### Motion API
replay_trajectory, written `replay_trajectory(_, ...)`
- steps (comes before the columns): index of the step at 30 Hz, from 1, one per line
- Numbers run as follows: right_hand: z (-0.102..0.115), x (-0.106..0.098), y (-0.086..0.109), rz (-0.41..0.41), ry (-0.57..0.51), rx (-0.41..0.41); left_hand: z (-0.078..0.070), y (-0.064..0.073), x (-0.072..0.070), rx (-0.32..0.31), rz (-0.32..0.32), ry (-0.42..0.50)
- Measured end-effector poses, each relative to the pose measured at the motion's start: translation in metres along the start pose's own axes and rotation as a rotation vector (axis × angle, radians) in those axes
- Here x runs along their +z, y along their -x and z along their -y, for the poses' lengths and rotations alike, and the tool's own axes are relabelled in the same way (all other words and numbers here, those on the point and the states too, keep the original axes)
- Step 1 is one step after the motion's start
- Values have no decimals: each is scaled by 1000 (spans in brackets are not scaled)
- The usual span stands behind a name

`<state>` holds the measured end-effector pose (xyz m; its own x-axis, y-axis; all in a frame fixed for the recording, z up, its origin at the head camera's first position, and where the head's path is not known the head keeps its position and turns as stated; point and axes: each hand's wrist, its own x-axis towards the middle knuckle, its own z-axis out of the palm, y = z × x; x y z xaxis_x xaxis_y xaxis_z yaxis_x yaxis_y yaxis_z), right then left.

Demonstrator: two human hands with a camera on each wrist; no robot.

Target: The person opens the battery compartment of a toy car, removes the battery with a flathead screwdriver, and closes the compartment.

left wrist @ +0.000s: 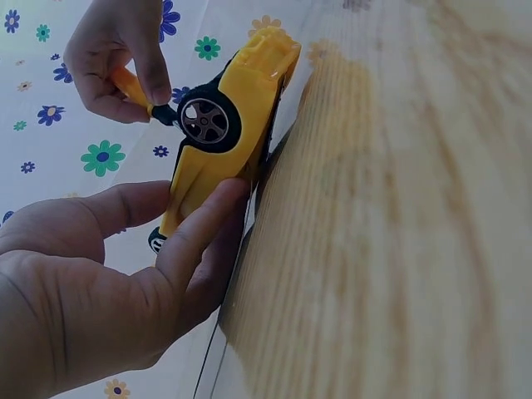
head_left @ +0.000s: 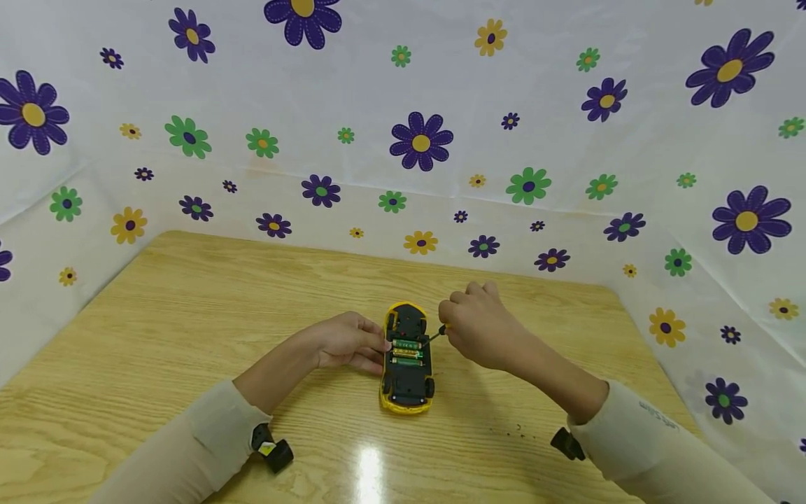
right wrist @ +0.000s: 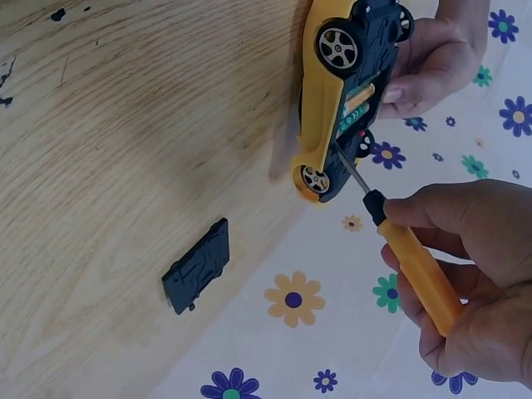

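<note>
A yellow toy car (head_left: 406,402) lies upside down on the table, its black underside facing up. Several green and gold batteries (head_left: 407,353) sit in its uncovered compartment. My left hand (head_left: 348,341) grips the car by its left side, thumb near the compartment; in the left wrist view the fingers (left wrist: 208,220) are on the yellow body. With my right hand (head_left: 481,327) I hold an orange-handled screwdriver (right wrist: 420,270). Its thin metal tip reaches the car's underside beside the batteries. A black battery cover (right wrist: 198,266) lies apart on the wood in the right wrist view.
The wooden table (head_left: 208,301) is enclosed at the back and sides by white flowered cloth (head_left: 352,161). Small dark marks (head_left: 519,427) show on the tabletop to the right of the car. Each wrist carries a black camera (head_left: 277,455).
</note>
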<state>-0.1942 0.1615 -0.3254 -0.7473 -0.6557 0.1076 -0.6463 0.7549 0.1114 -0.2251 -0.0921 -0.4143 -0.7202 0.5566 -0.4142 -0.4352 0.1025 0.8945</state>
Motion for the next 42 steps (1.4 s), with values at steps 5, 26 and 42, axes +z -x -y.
replay_trajectory(5, -6, 4, 6, -18, -57, 21, 0, 0, 0, -4, -1, -3)
replay_trajectory(26, -32, 38, 28, -117, -385, 89, 2, -1, -1, -12, -14, 13)
replay_trajectory(42, -33, 37, 31, -125, -387, 78, 0, 0, -1, -8, -1, 13)
